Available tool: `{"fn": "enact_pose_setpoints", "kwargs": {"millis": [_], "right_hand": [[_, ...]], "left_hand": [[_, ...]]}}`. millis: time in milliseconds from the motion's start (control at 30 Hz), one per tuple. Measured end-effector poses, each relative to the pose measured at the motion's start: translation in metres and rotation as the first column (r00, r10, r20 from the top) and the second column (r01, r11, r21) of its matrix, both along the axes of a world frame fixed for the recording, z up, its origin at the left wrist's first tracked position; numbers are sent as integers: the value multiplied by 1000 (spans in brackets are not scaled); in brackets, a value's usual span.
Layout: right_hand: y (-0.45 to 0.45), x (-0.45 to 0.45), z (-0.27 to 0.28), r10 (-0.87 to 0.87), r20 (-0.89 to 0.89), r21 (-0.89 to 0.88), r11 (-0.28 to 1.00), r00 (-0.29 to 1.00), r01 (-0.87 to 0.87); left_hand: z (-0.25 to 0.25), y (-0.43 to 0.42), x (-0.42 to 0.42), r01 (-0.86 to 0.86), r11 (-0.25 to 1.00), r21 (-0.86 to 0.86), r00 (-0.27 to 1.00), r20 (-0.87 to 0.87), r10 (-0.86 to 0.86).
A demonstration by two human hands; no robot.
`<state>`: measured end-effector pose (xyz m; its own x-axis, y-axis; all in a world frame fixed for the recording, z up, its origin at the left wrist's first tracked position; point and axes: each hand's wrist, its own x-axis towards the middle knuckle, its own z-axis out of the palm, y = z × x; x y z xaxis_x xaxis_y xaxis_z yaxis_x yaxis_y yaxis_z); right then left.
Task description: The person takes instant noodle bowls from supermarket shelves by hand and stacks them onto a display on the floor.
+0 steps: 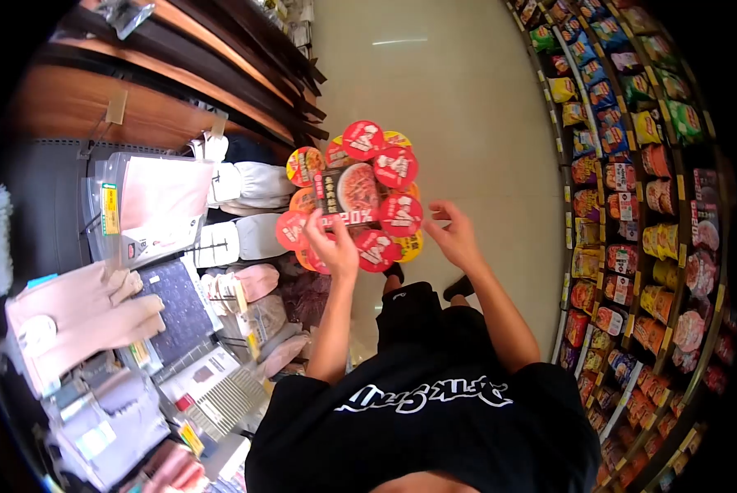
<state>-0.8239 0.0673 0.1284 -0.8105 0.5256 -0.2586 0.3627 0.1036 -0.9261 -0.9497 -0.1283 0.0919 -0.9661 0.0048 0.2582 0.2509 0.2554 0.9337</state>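
A dark boxed instant meal (349,193) with a picture of food and large "20%" lettering lies over a cluster of round-lidded instant noodle cups (401,215). Their lids are red, orange and yellow. My left hand (335,248) is at the box's near left corner, its fingers spread over the corner and the lids beside it. Whether the fingertips press on the box is unclear. To the right of the cups, my right hand (453,234) hovers with fingers apart and slightly bent, holding nothing. What supports the cups is hidden beneath them.
Hanging gloves (257,185), packaged textiles (167,209) and dark wooden boards (220,57) line the left side close by. Along the right stand shelves of snack bags (606,90) and noodle packs (660,242). Pale tiled floor (475,107) runs between them.
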Motion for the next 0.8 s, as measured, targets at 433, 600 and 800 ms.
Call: {"fn": "enact_pose_setpoints", "kwargs": {"millis": [433,600,800], "right_hand": [[206,314,82,-536,-196,109,820,821,561],[261,395,103,-705,-302,124,638,642,760],[335,454,138,-770,-485,59,445,415,894]], "left_hand": [[65,293,295,710,686,160,691,30,-722],[96,381,349,860,493,136,506,-91,-858],[119,491,396,943,308,129,328,-178,-928]]}}
